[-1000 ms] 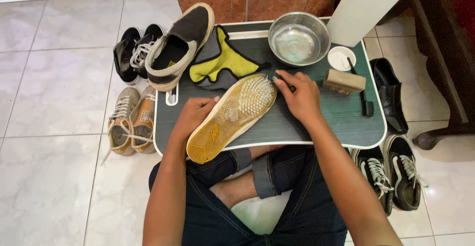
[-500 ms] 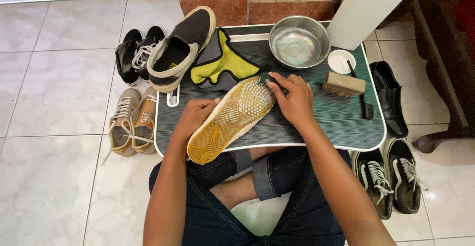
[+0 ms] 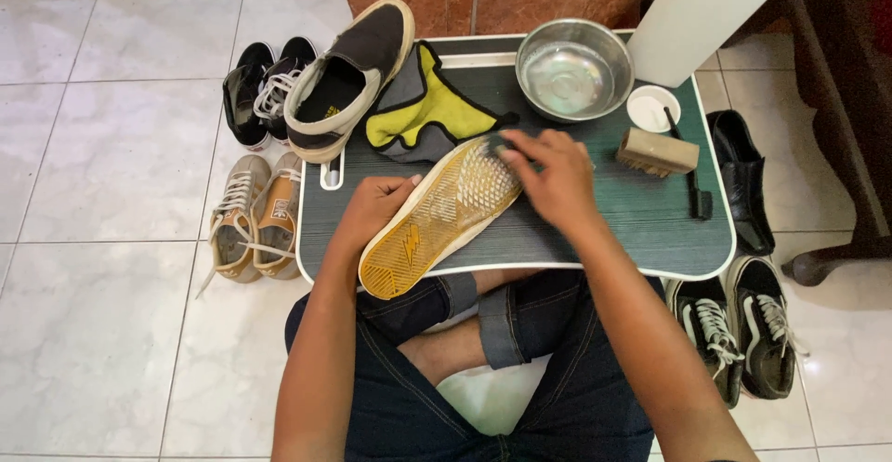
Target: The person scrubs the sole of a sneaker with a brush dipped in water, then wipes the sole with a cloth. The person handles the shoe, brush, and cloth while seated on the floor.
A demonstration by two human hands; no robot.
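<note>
A shoe lies sole up (image 3: 437, 220) on the dark green lap tray (image 3: 604, 230); its yellow sole is covered with white foam near the toe. My left hand (image 3: 376, 209) grips the shoe's side at the middle. My right hand (image 3: 550, 178) is closed on a small dark brush (image 3: 506, 149), pressed onto the foamy toe end of the sole. The brush is mostly hidden by my fingers.
On the tray sit a second slip-on shoe (image 3: 348, 81), a yellow-grey cloth (image 3: 423, 109), a metal bowl (image 3: 573, 67), a small white cup (image 3: 652, 109), a wooden brush (image 3: 657, 153) and a thin black brush (image 3: 692, 188). A white jug (image 3: 706, 11) stands behind. Pairs of shoes lie on both sides.
My right hand has slid along the foamy toe end of the sole, moving up and left over it. My left hand keeps its hold on the shoe.
</note>
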